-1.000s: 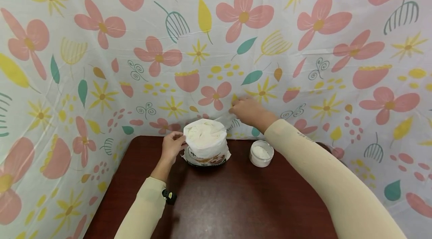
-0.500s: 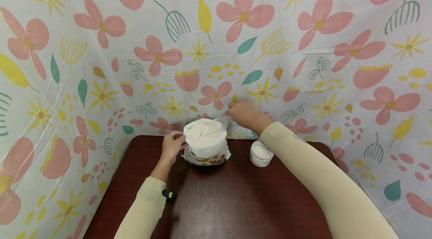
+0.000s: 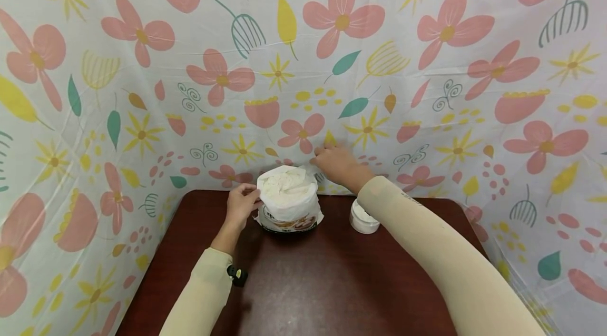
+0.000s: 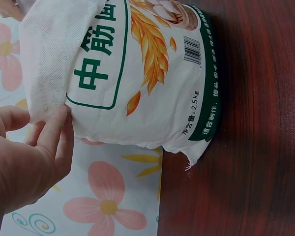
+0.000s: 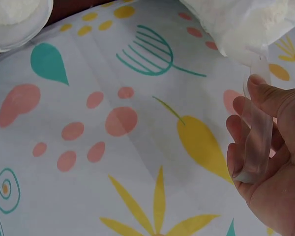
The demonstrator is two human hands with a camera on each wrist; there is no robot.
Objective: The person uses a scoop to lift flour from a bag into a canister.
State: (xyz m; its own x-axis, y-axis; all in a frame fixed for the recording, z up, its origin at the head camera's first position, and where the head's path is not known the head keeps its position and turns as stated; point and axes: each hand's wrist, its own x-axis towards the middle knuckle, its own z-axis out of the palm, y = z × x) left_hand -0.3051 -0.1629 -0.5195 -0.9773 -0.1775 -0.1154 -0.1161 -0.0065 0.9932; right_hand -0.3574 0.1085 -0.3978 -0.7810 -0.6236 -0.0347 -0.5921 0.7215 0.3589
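Note:
A white flour bag (image 3: 290, 208) stands upright on the table, its top rolled down and white flour showing inside. In the left wrist view the bag (image 4: 137, 78) bears Chinese lettering and a wheat ear. My left hand (image 3: 242, 203) pinches the folded rim at the bag's left side between thumb and fingers. Above the bag's right edge, my right hand (image 3: 338, 166) grips the handle of a clear plastic scoop (image 5: 258, 142). The scoop's far end reaches the bag's mouth, and its bowl is not clearly visible. A round clear jar (image 3: 364, 223) of white powder stands right of the bag.
The dark red-brown wooden table (image 3: 303, 283) ends at the back against a flower-printed cloth (image 3: 303, 62), which also hangs along both sides. My right forearm passes over the jar's right side in the head view.
My right hand has moved left and slightly down with the scoop, closer to the bag's mouth. The forearm now covers more of the jar. My left hand keeps its place.

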